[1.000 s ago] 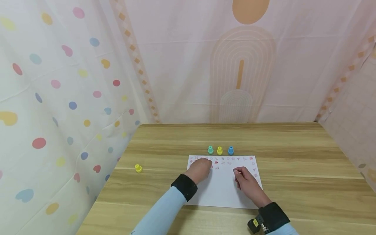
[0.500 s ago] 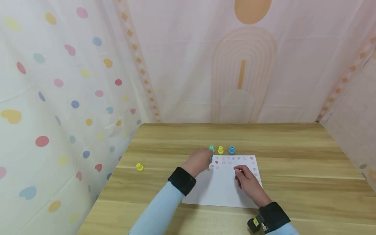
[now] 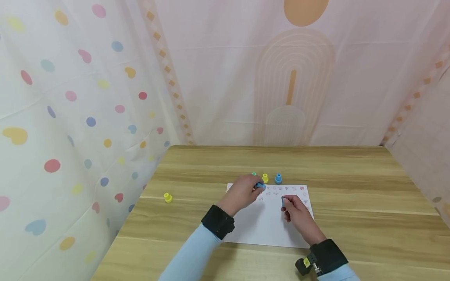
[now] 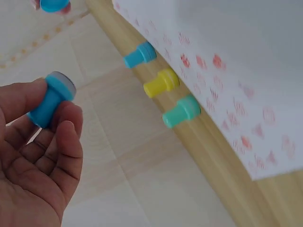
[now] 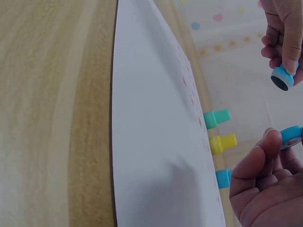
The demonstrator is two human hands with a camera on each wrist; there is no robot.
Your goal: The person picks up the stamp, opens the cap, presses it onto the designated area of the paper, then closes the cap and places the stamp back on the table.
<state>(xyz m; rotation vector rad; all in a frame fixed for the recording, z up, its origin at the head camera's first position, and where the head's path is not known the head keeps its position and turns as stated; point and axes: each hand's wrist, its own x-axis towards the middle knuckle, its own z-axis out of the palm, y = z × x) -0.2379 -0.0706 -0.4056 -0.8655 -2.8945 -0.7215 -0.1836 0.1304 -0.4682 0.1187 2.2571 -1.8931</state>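
your left hand (image 3: 241, 193) grips the blue stamp (image 4: 49, 101), your right hand (image 3: 299, 216) pinches what looks like its blue cap (image 5: 290, 135); both are over the paper (image 3: 261, 230), nearer its far edge. if recapping, square the stamp's dark face (image 5: 279, 83) to the cap and press straight, clear of the three stamps (image 3: 265, 178) beyond that edge.

We find a blue stamp (image 4: 50, 101) pinched in the left hand (image 3: 241, 194), tilted and clear of the paper; its narrow handle widens to a collar, and its dark round face, pale-rimmed, is uncovered. We note a shallow, round blue cap (image 5: 291, 135) pinched in the right hand (image 3: 299, 216), apart from the stamp. We record a white paper sheet (image 3: 268, 224) flat on the surface (image 3: 355, 203), small red prints along its far and right edges.
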